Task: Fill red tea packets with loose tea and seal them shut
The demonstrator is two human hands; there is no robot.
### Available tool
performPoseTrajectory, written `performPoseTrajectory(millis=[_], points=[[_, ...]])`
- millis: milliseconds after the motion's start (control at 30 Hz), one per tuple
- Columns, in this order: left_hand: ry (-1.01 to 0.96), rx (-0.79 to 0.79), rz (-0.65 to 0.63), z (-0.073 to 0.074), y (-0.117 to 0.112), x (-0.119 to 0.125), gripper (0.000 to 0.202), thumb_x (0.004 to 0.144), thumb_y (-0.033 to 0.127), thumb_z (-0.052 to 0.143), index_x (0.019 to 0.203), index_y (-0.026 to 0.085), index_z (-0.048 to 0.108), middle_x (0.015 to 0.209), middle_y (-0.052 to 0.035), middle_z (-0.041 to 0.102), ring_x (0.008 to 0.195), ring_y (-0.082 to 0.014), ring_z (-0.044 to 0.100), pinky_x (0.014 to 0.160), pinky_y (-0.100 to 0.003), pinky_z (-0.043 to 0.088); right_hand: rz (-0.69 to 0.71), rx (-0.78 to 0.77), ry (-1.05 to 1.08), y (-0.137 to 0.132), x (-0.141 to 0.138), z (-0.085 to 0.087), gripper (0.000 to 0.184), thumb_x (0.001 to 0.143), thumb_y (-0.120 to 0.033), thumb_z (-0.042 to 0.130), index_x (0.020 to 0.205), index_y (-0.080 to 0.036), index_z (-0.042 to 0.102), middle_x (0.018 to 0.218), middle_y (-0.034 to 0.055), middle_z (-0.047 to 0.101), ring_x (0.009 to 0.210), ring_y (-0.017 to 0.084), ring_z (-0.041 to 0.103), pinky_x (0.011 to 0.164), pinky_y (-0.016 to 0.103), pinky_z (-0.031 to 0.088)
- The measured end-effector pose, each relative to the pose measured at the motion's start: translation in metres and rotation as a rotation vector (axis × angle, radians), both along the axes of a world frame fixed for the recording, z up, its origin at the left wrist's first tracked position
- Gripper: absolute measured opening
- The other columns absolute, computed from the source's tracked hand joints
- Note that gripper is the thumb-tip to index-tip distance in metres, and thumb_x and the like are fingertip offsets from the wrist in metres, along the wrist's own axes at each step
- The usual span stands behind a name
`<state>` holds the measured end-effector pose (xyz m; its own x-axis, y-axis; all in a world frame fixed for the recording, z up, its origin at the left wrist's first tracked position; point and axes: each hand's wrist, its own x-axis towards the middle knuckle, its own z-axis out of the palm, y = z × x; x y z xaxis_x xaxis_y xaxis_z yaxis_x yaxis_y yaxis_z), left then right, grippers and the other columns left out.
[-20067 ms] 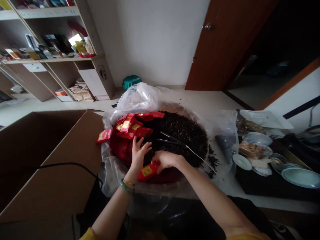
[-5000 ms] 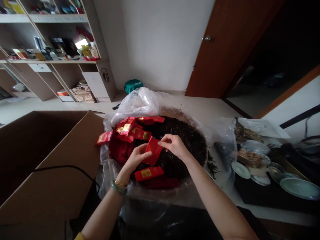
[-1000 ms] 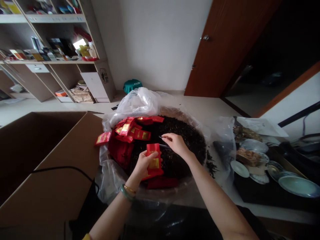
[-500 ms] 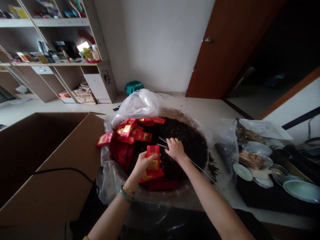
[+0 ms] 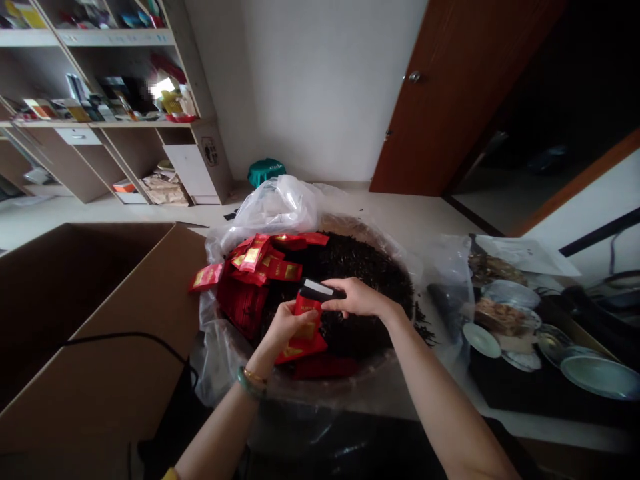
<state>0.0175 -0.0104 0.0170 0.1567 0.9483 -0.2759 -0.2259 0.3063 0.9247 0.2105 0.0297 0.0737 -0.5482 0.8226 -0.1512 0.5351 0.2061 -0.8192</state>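
A wide round basket (image 5: 373, 235) lined with clear plastic holds a heap of dark loose tea leaves (image 5: 367, 263). Several red and gold packets (image 5: 260, 257) lie piled on its left side. My left hand (image 5: 283, 327) grips one red packet (image 5: 306, 319) upright over the leaves. My right hand (image 5: 357, 298) pinches metal tongs (image 5: 320, 290) whose flat tips sit at the packet's open top. Another red packet (image 5: 303, 348) lies flat just below the held one.
A large open cardboard box (image 5: 85, 313) stands at the left, with a black cable across it. Plates and bowls (image 5: 505, 313) on a dark tray crowd the right. Shelving (image 5: 100, 100), a white wall and a brown door (image 5: 450, 87) stand behind.
My right hand has lifted from the tea leaves and brought the tongs leftward to the mouth of the packet. My left hand keeps the packet upright in nearly the same spot.
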Motion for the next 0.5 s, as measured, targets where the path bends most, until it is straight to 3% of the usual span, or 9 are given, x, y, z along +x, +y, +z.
performPoseTrajectory(millis=[100, 200, 400, 500], points=[[0.033, 0.031, -0.086, -0.003, -0.002, 0.0, 0.044, 0.049, 0.042, 0.085, 0.074, 0.009, 0.069, 0.064, -0.005, 0.069, 0.055, -0.0157, 0.063, 0.055, -0.025, 0.049, 0.026, 0.138, -0.075, -0.006, -0.007, 0.005, 0.056, 0.075, -0.049, 0.067, 0.122, -0.02, 0.061, 0.091, 0.0051, 0.073, 0.067, 0.018, 0.067, 0.062, 0.026, 0.049], [0.028, 0.055, -0.091, -0.005, -0.004, 0.0, 0.043, 0.05, 0.043, 0.084, 0.074, 0.01, 0.069, 0.065, -0.0043, 0.069, 0.056, -0.0154, 0.063, 0.057, -0.025, 0.049, 0.013, 0.25, -0.147, -0.007, -0.008, 0.008, 0.053, 0.073, -0.048, 0.069, 0.118, -0.021, 0.064, 0.101, 0.0074, 0.072, 0.088, 0.024, 0.067, 0.074, 0.03, 0.049], [0.027, 0.124, -0.105, -0.001, -0.005, 0.002, 0.046, 0.053, 0.042, 0.084, 0.084, 0.01, 0.072, 0.071, -0.0059, 0.071, 0.062, -0.0171, 0.064, 0.062, -0.027, 0.05, 0.065, 0.224, -0.161, -0.009, -0.007, 0.015, 0.046, 0.071, -0.044, 0.07, 0.111, -0.021, 0.068, 0.094, 0.0042, 0.073, 0.082, 0.021, 0.066, 0.07, 0.026, 0.046], [0.063, 0.154, -0.056, 0.001, -0.005, 0.004, 0.043, 0.051, 0.041, 0.084, 0.077, 0.01, 0.071, 0.067, -0.005, 0.069, 0.06, -0.0154, 0.062, 0.059, -0.025, 0.048, 0.072, 0.234, -0.128, -0.013, -0.014, 0.018, 0.032, 0.074, -0.037, 0.067, 0.103, -0.022, 0.072, 0.084, 0.0016, 0.073, 0.074, 0.017, 0.064, 0.065, 0.023, 0.042]])
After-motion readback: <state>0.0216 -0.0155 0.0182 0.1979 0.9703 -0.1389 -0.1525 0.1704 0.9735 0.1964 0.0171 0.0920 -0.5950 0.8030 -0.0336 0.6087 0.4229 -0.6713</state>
